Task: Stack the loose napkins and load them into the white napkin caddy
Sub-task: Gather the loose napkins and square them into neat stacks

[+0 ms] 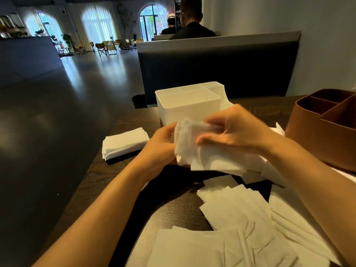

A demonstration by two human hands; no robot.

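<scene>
Step, judged: squaring handful before loading.

- Loose napkins (250,224) sprawl lower right of frame; gather few per pass, tap edges flush.
- White napkin caddy (189,105) centre frame, front compartment looks empty; feed bundle straight down.
- Squared stack (124,142) left of centre, on table.
- Bundle (200,149) mid-frame, clamped between both hands: left hand (160,143) grips left edge, right hand (237,128) blurred, fingers curled over top.
- Dark wood table (119,170); brown caddy (327,130) right edge.
- Café room: dark booth back behind, arched windows upper left, seated person top centre.
</scene>
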